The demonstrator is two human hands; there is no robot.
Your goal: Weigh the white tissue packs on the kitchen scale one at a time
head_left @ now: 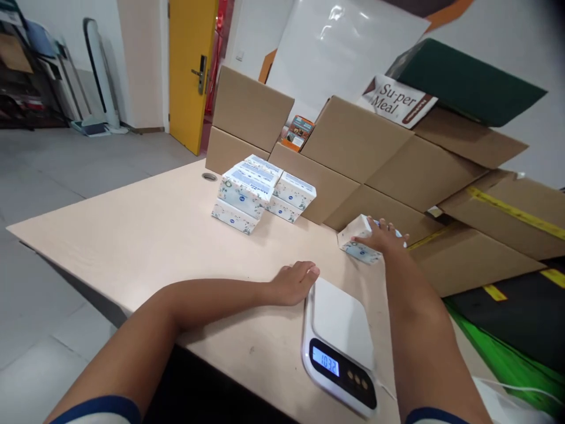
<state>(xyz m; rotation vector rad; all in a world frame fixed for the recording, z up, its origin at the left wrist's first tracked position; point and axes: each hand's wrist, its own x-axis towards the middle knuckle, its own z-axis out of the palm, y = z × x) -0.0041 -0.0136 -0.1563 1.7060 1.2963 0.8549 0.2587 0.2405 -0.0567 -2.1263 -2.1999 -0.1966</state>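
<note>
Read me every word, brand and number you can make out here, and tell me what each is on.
"Su-per Meal": white rectangular package with brown markings; its smaller print is unreadable.
"1032": blue-lit digital display on the flat white scale; any decimal point is unclear.
Too small or blurred: print on the white floral-patterned rectangular packs, the small orange box and the yellow tape.
</note>
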